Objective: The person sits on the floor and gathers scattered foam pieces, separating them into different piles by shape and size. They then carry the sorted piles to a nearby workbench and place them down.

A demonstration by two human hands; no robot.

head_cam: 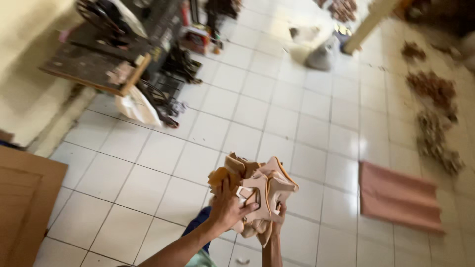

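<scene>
Over the white tiled floor (163, 163), the left hand (226, 210) is clamped around a bundle of tan leather cut pieces (262, 190); the right hand (280, 213) pinches its underside. Right: a pink mat (401, 198). Carrying; firm grip needed.

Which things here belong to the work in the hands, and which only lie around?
In the work:
- bundle of tan cut pieces
- left hand
- right hand

Lying around:
- pink mat
- brown scrap piles
- wooden workbench
- white sack
</scene>
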